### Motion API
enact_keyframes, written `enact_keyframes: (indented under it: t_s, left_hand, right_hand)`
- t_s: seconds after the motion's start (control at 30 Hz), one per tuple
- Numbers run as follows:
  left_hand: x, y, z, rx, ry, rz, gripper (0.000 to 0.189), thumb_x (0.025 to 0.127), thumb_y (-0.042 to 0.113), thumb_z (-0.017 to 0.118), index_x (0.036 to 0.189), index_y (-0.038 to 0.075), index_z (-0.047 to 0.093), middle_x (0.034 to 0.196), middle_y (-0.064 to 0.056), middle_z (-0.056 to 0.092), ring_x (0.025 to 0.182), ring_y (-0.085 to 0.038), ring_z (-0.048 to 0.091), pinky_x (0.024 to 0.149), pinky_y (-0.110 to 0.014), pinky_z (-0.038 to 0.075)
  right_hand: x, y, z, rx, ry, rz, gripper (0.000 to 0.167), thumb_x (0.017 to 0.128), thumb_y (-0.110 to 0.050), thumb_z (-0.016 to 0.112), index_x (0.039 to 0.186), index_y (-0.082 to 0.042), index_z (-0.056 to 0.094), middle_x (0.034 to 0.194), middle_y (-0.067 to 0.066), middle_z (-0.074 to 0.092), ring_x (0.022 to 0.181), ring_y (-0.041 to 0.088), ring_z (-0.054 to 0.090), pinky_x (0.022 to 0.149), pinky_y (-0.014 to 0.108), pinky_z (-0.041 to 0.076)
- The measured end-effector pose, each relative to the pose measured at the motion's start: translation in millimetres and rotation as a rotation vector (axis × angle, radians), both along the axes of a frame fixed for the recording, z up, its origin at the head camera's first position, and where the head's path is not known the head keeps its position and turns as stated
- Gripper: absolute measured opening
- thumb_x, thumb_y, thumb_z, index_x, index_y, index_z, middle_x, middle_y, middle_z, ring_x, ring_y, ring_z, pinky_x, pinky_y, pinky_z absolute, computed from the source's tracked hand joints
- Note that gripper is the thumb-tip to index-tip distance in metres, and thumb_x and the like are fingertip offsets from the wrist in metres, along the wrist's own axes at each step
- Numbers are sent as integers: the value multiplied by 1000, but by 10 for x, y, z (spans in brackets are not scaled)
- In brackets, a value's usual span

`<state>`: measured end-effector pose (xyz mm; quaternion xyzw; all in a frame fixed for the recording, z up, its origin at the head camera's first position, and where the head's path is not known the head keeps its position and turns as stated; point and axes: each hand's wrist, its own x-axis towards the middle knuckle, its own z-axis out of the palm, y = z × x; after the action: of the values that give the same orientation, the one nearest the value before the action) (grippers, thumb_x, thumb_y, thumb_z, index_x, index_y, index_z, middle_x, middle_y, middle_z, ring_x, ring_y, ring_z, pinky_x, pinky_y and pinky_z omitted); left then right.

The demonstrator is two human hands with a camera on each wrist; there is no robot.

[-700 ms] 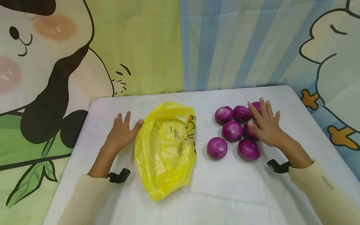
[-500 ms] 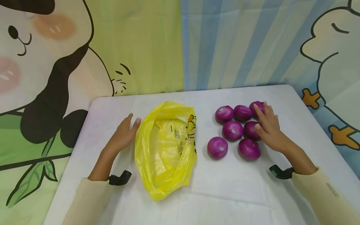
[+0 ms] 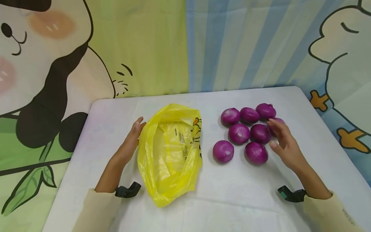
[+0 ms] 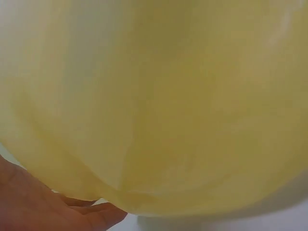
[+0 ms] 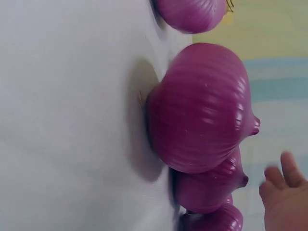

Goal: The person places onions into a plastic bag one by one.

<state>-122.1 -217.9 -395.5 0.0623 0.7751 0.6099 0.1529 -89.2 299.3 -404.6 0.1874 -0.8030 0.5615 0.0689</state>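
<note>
- the yellow plastic bag [image 3: 147,151] lies on the white table [image 3: 232,199], left of the middle, with its mouth spread wide and facing up; i think it is placed like this so that its inside can be reached from above.
- no fingers are seen to pinch the rim, so the folds of the film probably keep it apart by themselves.
- eight red onions [image 3: 239,133] stand in a loose group to the right of the bag, with the front left one slightly apart; this puts them on the side of the right hand [image 3: 287,145], which seems convenient.
- in the right wrist view, the tip of the nearest onion points away from the table, so it sits on its base, which likely helps it not to roll.
- the left hand [image 3: 130,141] is open beside the left wall of the bag, with fingers extended along it; whether they touch the film, i cannot tell.
- the right hand is open too, with fingers softly bent and thumb apart, and grips nothing that i can see; it is near the rear right onion, which it partly covers in the head view.
- both forearms, in light sleeves [image 3: 97,211], come from the lower corners and slant inward, with a dark wrist camera [image 3: 128,190] at each wrist.
</note>
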Motion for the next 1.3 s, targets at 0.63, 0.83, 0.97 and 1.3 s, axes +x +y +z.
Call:
enact_keyframes:
  t_s: [0.63,0.83,0.97,1.3]
  left_hand:
    - [32,127,-236,-40,65,99,95,92,32,68,157,26,-2,161,2,0,147,-20,3,115,-54,14]
    - [0,157,-285,-17,3,117,96,92,32,68,156,26,-4,162,2,2,146,-23,8,114,-52,20]
    - [-14,182,-282,-15,0,135,89,96,26,63,157,24,-2,162,2,3,146,-19,5,115,-50,17]
    - [-5,165,-298,12,-48,188,64,100,34,55,155,23,24,158,1,23,141,-23,29,110,-47,33]
  right_hand:
    - [92,-10,-213,119,-55,180,63,79,18,69,137,6,46,139,20,45,132,11,39,104,18,35]
    - [95,-36,-248,193,-94,158,61,80,8,74,136,1,50,140,12,47,132,6,36,103,14,33]
    - [101,-55,-272,215,-120,136,61,80,3,77,136,-5,52,139,8,48,131,4,37,99,12,35]
    - [119,-110,-290,298,-117,74,65,79,-4,80,138,-11,53,142,8,45,128,-2,35,93,11,36]
